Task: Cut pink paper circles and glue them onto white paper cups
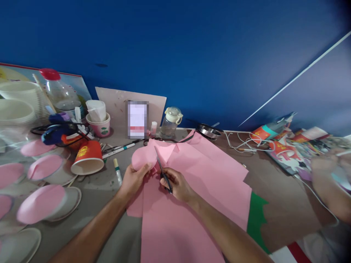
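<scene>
My left hand [137, 178] pinches the lower edge of a rounded piece of pink paper [142, 157]. In my right hand [175, 181] is a pair of scissors [166, 178] with black handles, my fingers in the loops. The blades point up and away, lying along the right edge of the rounded piece. Whether the blades are parted cannot be made out. Beneath both hands spread large overlapping pink sheets [189, 215]. A small triangular pink scrap [168, 152] shows just right of the blades.
Several cups topped with pink paper [45, 166] stand at the left, near a toppled red paper cup [88, 157]. A phone [137, 119], a glass jar [171, 122] and a roll of tape [210, 131] line the blue wall. Another person's arm [330, 182] is at right, beyond white cables [246, 142].
</scene>
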Tool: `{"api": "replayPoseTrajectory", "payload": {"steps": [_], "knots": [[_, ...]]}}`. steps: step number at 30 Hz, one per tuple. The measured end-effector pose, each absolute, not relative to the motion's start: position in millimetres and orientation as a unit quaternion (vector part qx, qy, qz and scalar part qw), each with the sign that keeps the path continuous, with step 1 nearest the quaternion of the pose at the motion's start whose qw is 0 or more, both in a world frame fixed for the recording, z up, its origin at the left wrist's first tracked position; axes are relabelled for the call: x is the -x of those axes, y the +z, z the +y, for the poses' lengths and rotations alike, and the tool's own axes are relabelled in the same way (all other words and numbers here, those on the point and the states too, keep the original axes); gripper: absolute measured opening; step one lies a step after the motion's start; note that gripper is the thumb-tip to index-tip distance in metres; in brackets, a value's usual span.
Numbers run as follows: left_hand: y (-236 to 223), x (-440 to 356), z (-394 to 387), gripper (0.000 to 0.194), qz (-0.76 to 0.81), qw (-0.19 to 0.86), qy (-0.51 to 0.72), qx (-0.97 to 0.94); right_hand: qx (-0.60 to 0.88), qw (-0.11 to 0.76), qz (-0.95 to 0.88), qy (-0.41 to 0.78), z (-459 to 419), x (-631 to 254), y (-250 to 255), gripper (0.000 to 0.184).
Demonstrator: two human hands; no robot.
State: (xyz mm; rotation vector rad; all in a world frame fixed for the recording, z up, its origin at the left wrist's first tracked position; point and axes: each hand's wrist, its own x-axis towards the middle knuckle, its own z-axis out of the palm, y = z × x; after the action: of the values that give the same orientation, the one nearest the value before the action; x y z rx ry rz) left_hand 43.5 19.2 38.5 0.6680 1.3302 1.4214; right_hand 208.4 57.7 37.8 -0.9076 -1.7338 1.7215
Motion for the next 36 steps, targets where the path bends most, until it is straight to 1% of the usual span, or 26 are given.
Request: {"api": "replayPoseTrajectory", "payload": {"steps": [4, 11, 23, 31, 36], "knots": [[36.1, -42.8, 20.0, 0.035, 0.561, 0.508, 0.592, -0.276, 0.339, 0.268, -0.655, 0.619, 57.1, -208.0, 41.7, 0.04], [30.3, -42.2, 20.2, 0.031, 0.549, 0.509, 0.603, -0.275, 0.346, 0.266, -0.631, 0.642, 55.6, -207.1, 40.5, 0.04], [29.8, -40.4, 21.0, 0.035, 0.562, 0.482, 0.624, -0.249, 0.34, 0.267, -0.641, 0.634, 56.2, -207.0, 40.1, 0.024], [33.5, -39.2, 23.8, 0.033, 0.56, 0.459, 0.651, -0.227, 0.35, 0.264, -0.626, 0.644, 55.0, -206.2, 41.5, 0.027], [33.2, -38.6, 25.0, 0.033, 0.572, 0.454, 0.644, -0.228, 0.348, 0.263, -0.611, 0.661, 55.3, -206.5, 39.2, 0.03]]}}
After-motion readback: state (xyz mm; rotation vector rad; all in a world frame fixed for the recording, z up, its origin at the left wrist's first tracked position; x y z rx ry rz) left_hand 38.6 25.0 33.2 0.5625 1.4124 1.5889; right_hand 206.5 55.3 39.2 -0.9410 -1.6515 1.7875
